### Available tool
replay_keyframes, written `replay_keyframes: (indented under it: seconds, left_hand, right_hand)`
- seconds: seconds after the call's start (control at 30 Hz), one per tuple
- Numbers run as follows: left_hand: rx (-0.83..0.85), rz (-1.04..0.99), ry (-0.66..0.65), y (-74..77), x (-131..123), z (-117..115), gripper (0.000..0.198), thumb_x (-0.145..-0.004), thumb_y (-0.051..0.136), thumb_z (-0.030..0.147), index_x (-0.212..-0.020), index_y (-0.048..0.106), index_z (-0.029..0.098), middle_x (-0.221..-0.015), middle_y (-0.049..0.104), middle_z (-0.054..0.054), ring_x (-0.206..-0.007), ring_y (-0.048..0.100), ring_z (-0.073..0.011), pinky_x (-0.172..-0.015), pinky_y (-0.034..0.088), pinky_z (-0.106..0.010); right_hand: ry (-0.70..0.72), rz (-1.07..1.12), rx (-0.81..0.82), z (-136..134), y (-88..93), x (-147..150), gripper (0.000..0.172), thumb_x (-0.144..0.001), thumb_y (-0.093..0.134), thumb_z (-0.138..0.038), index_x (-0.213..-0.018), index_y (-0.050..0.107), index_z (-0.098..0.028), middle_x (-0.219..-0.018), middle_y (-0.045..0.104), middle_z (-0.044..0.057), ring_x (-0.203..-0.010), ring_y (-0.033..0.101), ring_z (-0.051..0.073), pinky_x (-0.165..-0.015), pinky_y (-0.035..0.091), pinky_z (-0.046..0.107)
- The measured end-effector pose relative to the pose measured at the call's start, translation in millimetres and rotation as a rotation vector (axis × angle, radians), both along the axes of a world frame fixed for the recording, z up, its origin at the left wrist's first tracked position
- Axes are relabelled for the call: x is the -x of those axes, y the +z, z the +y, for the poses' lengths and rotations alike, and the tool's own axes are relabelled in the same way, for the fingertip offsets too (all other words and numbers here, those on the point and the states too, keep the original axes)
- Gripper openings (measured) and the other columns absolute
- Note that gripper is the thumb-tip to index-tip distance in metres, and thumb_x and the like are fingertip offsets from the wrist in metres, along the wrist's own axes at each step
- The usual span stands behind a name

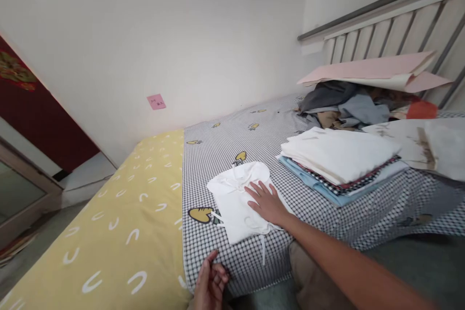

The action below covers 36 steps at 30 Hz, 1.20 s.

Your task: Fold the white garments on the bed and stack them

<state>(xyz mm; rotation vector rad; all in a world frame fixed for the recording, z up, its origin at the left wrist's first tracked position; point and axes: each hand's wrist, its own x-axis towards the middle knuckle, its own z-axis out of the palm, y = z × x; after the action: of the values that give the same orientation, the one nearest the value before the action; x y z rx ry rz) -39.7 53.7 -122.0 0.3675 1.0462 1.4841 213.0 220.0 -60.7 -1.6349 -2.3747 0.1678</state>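
Observation:
A folded white garment (232, 215) with thin straps or ties lies on the checked bedsheet (247, 261) near the bed's front edge. My right hand (267, 203) rests flat on top of it, fingers spread. One loose tie hangs down toward the edge of the bed. Below and to the left of the garment, my left hand (211, 281) is at the bed's edge, palm turned up and fingers loosely curled, with nothing in it. Right of the garment sits a stack of folded clothes (337, 152), white on top, with checked and light blue pieces underneath.
A pile of crumpled clothes (345, 101) lies at the back right under a pink sheet of card or paper (370, 68). Nearby is a stained whitish sheet (399, 135). A slatted headboard (395, 34) stands at right. Yellow patterned bedding (145, 213) covers the left side.

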Motion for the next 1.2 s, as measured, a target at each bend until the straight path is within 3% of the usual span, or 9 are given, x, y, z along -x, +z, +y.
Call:
replay_keyframes:
  seconds: [0.2, 0.6, 0.9, 0.97, 1.07, 1.13, 1.2]
  left_hand:
    - [-0.021, 0.007, 0.035, 2.2, -6.2, -3.5, 0.054, -0.062, 0.089, 0.060, -0.098, 0.078, 0.022, -0.062, 0.063, 0.001, -0.056, 0.059, -0.0112, -0.061, 0.049, -0.025]
    - [-0.032, 0.129, 0.017, 9.1, -15.9, -9.7, 0.052, -0.066, 0.085, 0.062, -0.101, 0.079, 0.023, -0.067, 0.067, -0.003, -0.057, 0.059, -0.0122, -0.059, 0.045, -0.025]
    - [-0.049, 0.214, 0.106, 18.5, -12.1, -10.0, 0.051, -0.065, 0.085, 0.061, -0.098, 0.079, 0.024, -0.066, 0.066, -0.001, -0.058, 0.057, -0.0136, -0.066, 0.051, -0.031]
    - [-0.052, 0.304, 0.174, 25.7, -14.1, -11.7, 0.052, -0.062, 0.086, 0.063, -0.095, 0.078, 0.024, -0.063, 0.063, 0.001, -0.059, 0.055, -0.0149, -0.067, 0.051, -0.032]
    - [-0.026, 0.515, 0.333, 49.3, -21.9, -13.7, 0.049, -0.068, 0.080, 0.065, -0.095, 0.074, 0.026, -0.060, 0.059, 0.003, -0.063, 0.053, -0.0163, -0.068, 0.048, -0.031]
    - [-0.023, 0.683, 0.478, 70.5, -29.7, -11.4, 0.042, -0.078, 0.072, 0.062, -0.099, 0.072, 0.026, -0.066, 0.061, 0.003, -0.071, 0.056, -0.0174, -0.078, 0.049, -0.031]
    - [-0.055, 0.838, 0.538, 90.1, -38.3, -3.8, 0.039, -0.083, 0.067, 0.057, -0.104, 0.070, 0.024, -0.080, 0.067, 0.000, -0.085, 0.061, -0.0203, -0.091, 0.048, -0.035]
  right_hand:
    - [-0.009, -0.006, -0.037, -2.5, 5.8, 0.7, 0.057, -0.104, 0.034, -0.049, -0.160, 0.035, -0.035, -0.168, 0.031, 0.002, -0.156, 0.023, 0.032, -0.123, 0.017, 0.062]
    - [0.016, 0.058, -0.149, -2.0, -4.8, -0.4, 0.053, -0.104, 0.039, -0.045, -0.155, 0.045, -0.032, -0.163, 0.041, 0.006, -0.151, 0.034, 0.034, -0.119, 0.024, 0.064]
    - [0.024, 0.125, -0.119, -2.7, -0.3, -1.7, 0.052, -0.105, 0.036, -0.046, -0.154, 0.047, -0.031, -0.163, 0.041, 0.006, -0.152, 0.032, 0.034, -0.120, 0.021, 0.064]
    - [0.022, 0.125, -0.109, -3.1, 1.6, -2.0, 0.053, -0.105, 0.036, -0.046, -0.154, 0.047, -0.030, -0.163, 0.041, 0.005, -0.152, 0.031, 0.034, -0.120, 0.020, 0.063]
    - [0.018, 0.122, -0.105, -3.2, 2.4, -2.2, 0.053, -0.105, 0.035, -0.046, -0.155, 0.046, -0.030, -0.163, 0.041, 0.004, -0.152, 0.030, 0.034, -0.120, 0.019, 0.063]
    - [0.014, 0.125, -0.105, -2.9, 1.9, -2.4, 0.053, -0.105, 0.035, -0.046, -0.155, 0.046, -0.030, -0.164, 0.040, 0.005, -0.152, 0.030, 0.034, -0.120, 0.019, 0.063]
    - [0.009, 0.126, -0.098, -2.6, 1.3, -2.5, 0.053, -0.105, 0.035, -0.046, -0.155, 0.046, -0.031, -0.164, 0.041, 0.005, -0.152, 0.030, 0.034, -0.120, 0.019, 0.063]
